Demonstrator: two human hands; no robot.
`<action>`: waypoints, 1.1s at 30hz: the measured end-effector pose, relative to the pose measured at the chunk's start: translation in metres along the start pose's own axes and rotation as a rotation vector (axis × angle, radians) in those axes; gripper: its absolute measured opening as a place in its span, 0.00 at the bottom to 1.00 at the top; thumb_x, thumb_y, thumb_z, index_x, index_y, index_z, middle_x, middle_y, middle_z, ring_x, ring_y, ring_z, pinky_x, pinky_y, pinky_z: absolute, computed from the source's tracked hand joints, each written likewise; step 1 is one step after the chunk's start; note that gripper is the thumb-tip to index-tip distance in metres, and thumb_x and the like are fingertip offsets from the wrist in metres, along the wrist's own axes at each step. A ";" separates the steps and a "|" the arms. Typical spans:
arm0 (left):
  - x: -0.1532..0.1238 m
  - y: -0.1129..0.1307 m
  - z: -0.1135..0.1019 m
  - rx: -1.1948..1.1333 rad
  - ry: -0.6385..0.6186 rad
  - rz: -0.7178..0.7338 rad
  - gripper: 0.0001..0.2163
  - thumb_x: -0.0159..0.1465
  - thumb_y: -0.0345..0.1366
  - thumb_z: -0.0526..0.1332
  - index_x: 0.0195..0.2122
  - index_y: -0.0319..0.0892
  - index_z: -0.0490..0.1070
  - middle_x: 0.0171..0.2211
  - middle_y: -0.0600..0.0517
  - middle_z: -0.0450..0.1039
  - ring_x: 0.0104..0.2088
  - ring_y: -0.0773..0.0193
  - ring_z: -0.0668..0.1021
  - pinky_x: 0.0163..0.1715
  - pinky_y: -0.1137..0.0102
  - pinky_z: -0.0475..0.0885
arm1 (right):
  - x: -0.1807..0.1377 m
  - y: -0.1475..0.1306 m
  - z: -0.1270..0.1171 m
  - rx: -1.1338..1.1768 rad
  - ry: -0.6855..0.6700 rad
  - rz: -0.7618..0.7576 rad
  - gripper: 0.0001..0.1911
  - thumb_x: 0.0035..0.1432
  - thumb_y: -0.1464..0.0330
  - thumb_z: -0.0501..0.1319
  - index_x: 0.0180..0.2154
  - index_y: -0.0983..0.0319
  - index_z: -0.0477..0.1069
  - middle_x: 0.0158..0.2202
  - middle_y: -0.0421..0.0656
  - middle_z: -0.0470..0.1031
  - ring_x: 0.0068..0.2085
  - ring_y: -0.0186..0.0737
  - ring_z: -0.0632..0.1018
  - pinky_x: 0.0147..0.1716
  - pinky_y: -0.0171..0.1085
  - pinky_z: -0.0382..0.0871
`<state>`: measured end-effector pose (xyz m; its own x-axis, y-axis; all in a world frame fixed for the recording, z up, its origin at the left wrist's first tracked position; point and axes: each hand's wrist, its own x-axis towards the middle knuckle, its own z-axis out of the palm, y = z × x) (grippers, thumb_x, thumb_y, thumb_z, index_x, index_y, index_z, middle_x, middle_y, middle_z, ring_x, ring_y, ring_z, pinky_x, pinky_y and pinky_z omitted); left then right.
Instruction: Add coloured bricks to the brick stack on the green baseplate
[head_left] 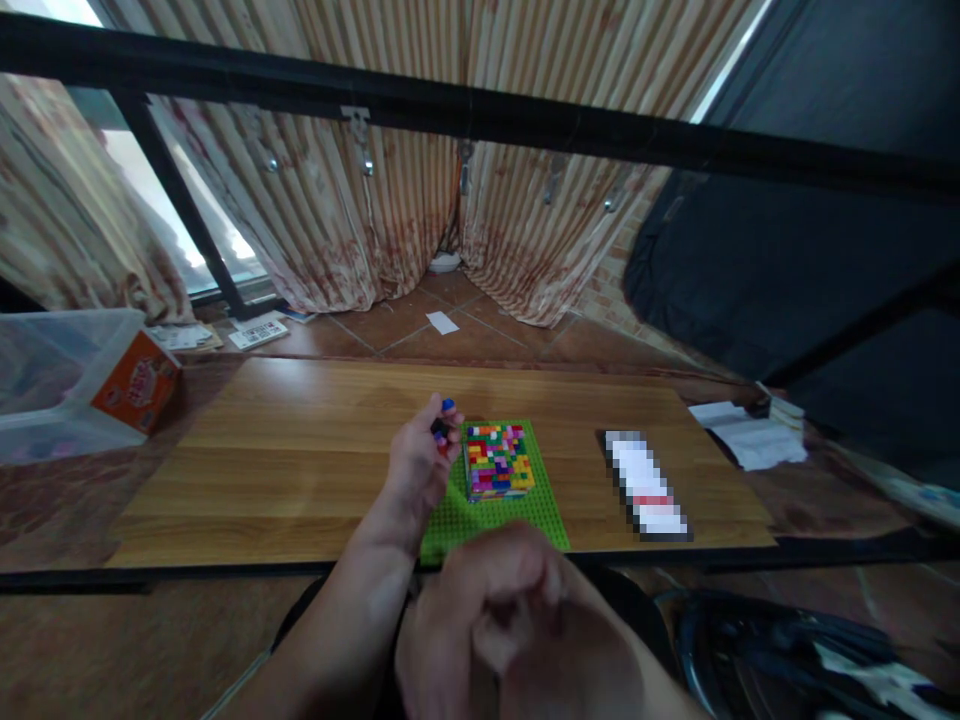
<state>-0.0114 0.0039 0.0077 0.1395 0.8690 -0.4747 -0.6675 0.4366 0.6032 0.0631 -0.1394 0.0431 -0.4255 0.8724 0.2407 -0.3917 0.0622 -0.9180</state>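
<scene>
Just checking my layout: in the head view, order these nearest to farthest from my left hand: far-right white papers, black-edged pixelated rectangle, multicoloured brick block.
1. Multicoloured brick block: just right of your left hand.
2. Black-edged pixelated rectangle: farther right, on the wooden tabletop.
3. Far-right white papers: beyond the tabletop.

Your baseplate (541,505) is green; on it, the brick block (496,462) is multicoloured; beneath it, the table (300,460) is brown, wood-grained.
</scene>
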 end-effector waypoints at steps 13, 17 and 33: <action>-0.002 -0.016 0.000 0.291 -0.225 0.078 0.18 0.51 0.47 0.70 0.23 0.38 0.66 0.19 0.57 0.64 0.15 0.78 0.59 0.15 0.78 0.49 | 0.055 0.010 -0.108 -1.053 0.646 -0.267 0.09 0.62 0.66 0.58 0.42 0.57 0.76 0.39 0.44 0.76 0.42 0.40 0.77 0.43 0.41 0.70; -0.002 -0.018 0.000 0.356 -0.256 0.089 0.20 0.50 0.48 0.70 0.21 0.38 0.64 0.18 0.59 0.60 0.15 0.79 0.56 0.15 0.77 0.45 | 0.051 0.026 -0.113 -0.990 0.552 -0.197 0.10 0.64 0.65 0.56 0.42 0.56 0.76 0.38 0.43 0.76 0.41 0.39 0.77 0.42 0.40 0.70; 0.008 -0.015 -0.003 0.425 -0.215 0.101 0.16 0.59 0.47 0.62 0.26 0.36 0.71 0.18 0.58 0.59 0.14 0.78 0.55 0.16 0.75 0.44 | 0.047 0.029 -0.150 -0.860 0.793 -0.218 0.08 0.57 0.63 0.62 0.33 0.59 0.78 0.35 0.42 0.77 0.39 0.41 0.77 0.42 0.40 0.69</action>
<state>-0.0026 0.0037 -0.0065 0.2671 0.9209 -0.2838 -0.3339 0.3647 0.8692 0.1539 -0.0241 -0.0196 0.3241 0.8408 0.4337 0.4114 0.2876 -0.8649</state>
